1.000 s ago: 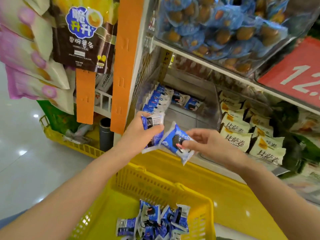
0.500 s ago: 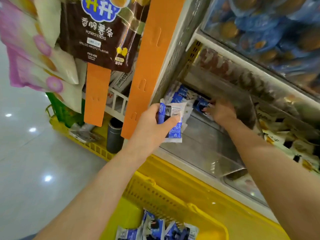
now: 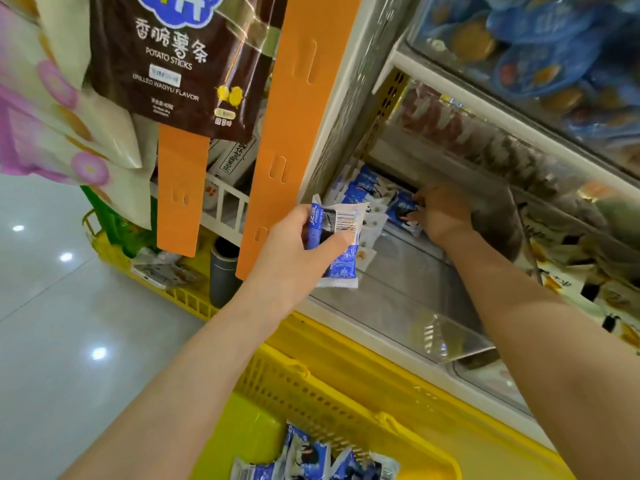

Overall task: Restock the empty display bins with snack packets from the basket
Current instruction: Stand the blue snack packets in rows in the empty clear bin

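Note:
My left hand (image 3: 287, 258) grips a small stack of blue-and-white snack packets (image 3: 337, 244) in front of the clear display bin (image 3: 433, 306). My right hand (image 3: 441, 213) reaches deep into the bin and presses a blue packet (image 3: 403, 211) against the row of packets (image 3: 363, 192) standing at the bin's back left. The yellow basket (image 3: 311, 386) sits below my arms, with several more blue packets (image 3: 311, 459) lying in its bottom.
An orange hanging strip (image 3: 298, 126) and a brown potato-stick bag (image 3: 180, 64) hang just left of the bin. The neighbouring bin on the right holds yellow-and-white packets (image 3: 568, 268). The shelf above holds blue-wrapped snacks (image 3: 540, 57). Another yellow crate (image 3: 156, 282) stands on the floor at left.
My right hand carried one blue packet from near the left hand into the back of the bin. The view has moved closer and lower; the left hand keeps its stack.

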Demonstrator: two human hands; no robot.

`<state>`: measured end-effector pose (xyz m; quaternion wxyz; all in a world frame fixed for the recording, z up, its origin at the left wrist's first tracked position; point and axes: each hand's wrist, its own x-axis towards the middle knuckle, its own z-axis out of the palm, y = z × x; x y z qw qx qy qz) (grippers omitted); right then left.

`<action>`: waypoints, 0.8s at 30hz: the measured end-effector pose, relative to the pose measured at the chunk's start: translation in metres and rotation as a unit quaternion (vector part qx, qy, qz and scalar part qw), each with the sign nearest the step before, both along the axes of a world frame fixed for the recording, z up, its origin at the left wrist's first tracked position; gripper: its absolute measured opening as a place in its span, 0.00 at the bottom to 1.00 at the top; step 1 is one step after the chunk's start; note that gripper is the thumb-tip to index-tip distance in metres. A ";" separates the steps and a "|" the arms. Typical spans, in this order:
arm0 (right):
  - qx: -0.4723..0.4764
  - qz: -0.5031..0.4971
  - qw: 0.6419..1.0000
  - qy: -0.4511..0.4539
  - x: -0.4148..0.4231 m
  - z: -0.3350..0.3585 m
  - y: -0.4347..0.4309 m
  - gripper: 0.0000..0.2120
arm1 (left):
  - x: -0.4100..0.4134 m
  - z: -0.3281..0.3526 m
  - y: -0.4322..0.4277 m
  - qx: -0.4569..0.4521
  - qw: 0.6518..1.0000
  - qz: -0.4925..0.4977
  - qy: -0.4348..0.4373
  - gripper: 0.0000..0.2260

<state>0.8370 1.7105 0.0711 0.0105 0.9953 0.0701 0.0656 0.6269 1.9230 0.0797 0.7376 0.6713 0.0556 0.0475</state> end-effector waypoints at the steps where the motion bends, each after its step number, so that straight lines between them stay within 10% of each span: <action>1: -0.010 -0.001 1.000 0.002 -0.002 0.001 0.001 0.18 | 0.000 0.000 -0.001 -0.005 1.000 0.000 0.001 0.15; 5: 0.035 0.017 0.999 -0.020 -0.033 0.012 0.011 0.20 | -0.003 0.001 -0.005 -0.035 0.999 -0.007 0.026 0.17; 12: 0.394 0.108 0.910 0.067 -0.146 0.046 0.043 0.13 | -0.008 0.002 -0.008 -0.042 0.997 -0.051 0.049 0.07; 24: 0.504 0.093 0.853 0.100 -0.235 0.061 0.023 0.07 | -0.044 0.002 -0.022 -0.012 0.988 -0.141 0.056 0.14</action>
